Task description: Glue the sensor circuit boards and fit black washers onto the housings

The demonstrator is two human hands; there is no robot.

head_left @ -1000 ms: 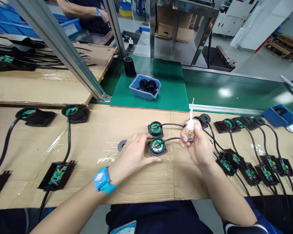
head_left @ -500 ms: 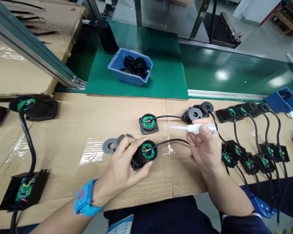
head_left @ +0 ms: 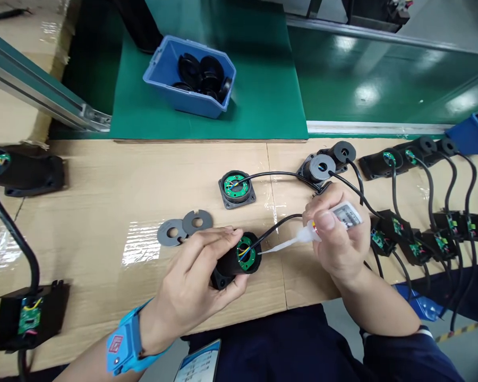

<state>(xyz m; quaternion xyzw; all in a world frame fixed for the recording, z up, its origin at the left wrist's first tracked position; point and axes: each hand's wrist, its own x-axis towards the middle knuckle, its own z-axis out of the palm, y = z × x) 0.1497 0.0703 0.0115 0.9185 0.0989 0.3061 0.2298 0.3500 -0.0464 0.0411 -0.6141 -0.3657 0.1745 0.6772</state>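
Note:
My left hand (head_left: 207, 265) is closed around a black cylindrical housing (head_left: 228, 261), which lies tilted with its open end facing right. Inside that end sits a round green circuit board (head_left: 246, 253) with thin coloured wires joined to a black cable (head_left: 279, 225). Between the thumb and fingers of my right hand (head_left: 338, 239) is a small white glue bottle (head_left: 346, 215). Its long thin nozzle (head_left: 281, 246) points left, the tip at the housing's rim; whether it touches I cannot tell. Beside my left hand lie two grey ring-shaped discs (head_left: 197, 222).
Behind stands another housing with a green board (head_left: 237, 187). Housings with grey discs (head_left: 321, 167) and several wired black boxes (head_left: 416, 246) line the right. A blue bin (head_left: 189, 79) holds black round parts. At left are a housing (head_left: 35, 172) and a wired box (head_left: 32, 315).
My right hand has tilted the glue bottle and brought its nozzle down and left to the housing's rim. My left hand keeps its hold. The view has moved closer to the table.

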